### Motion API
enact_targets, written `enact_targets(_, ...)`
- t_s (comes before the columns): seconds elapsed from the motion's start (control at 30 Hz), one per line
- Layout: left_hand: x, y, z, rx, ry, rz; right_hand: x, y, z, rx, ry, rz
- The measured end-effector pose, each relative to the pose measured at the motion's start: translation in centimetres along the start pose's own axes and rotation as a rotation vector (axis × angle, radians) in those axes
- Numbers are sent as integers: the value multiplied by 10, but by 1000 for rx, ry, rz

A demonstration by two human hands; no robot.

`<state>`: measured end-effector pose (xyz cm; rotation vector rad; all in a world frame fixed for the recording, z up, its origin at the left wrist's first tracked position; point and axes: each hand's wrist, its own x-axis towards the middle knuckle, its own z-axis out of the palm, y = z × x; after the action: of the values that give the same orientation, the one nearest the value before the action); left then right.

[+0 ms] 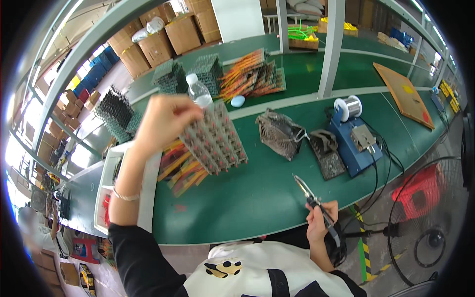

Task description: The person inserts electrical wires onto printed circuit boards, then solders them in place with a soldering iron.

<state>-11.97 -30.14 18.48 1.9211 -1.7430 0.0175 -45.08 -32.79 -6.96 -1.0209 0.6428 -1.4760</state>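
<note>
Nearest me, I see the right hand with its fingers wrapped around a soldering iron, the tip pointing up and leftward over the green table, well apart from the panel. Farther in, the left hand has its fingers curled at the upper left edge of a tilted grey panel dotted red; through the blur, I cannot tell whether they grip it. Orange and red strips show beside its lower left edge. Beyond, I make out a blue machine, a clear bottle and, farthest, cardboard boxes.
</note>
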Motion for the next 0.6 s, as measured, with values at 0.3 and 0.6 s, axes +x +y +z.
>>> enact_targets(0.3, 220, 1, -21, 463, 447, 650, -1, 1, 0, 15, 21, -29)
enact_targets(0.6, 342, -96, 133, 687, 427, 815, 2, 6, -7, -107, 292, -165)
